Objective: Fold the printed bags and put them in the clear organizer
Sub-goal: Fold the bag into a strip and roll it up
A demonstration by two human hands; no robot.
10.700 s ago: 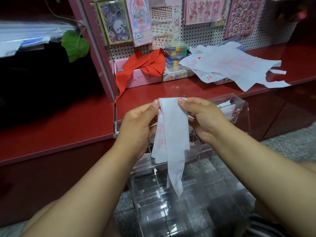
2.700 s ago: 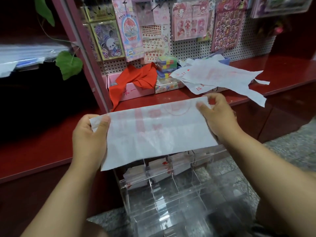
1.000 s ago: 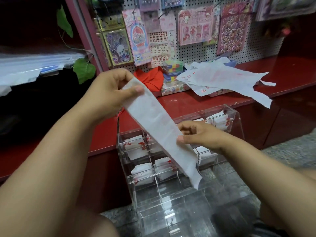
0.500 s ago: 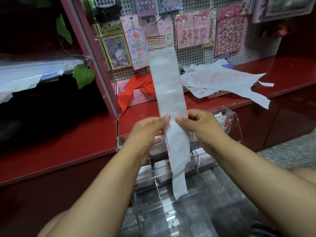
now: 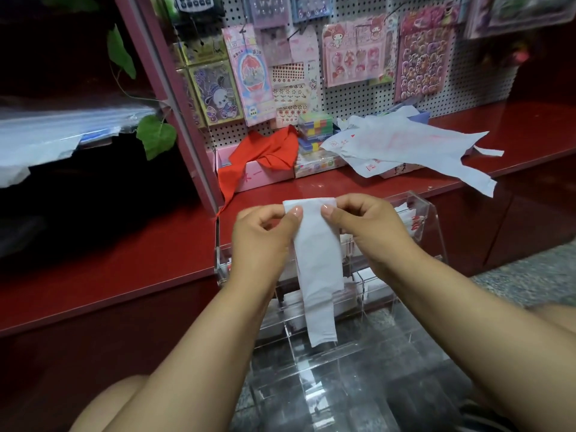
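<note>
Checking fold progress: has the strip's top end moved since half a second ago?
Yes. The strip top has dropped from pegboard height to just above the clear organizer.

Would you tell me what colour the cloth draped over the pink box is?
Red cloth, clearest in the head view.

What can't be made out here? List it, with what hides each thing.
All in the head view:
- Clear organizer: its middle compartments sit behind both hands and the folded bag.
- Fingers of the left hand and right hand: mostly curled behind the bag; only the thumbs show in front.
- Unfolded bags on the shelf: red print too faint to read.
- Organizer's front: lost in reflections.
</note>
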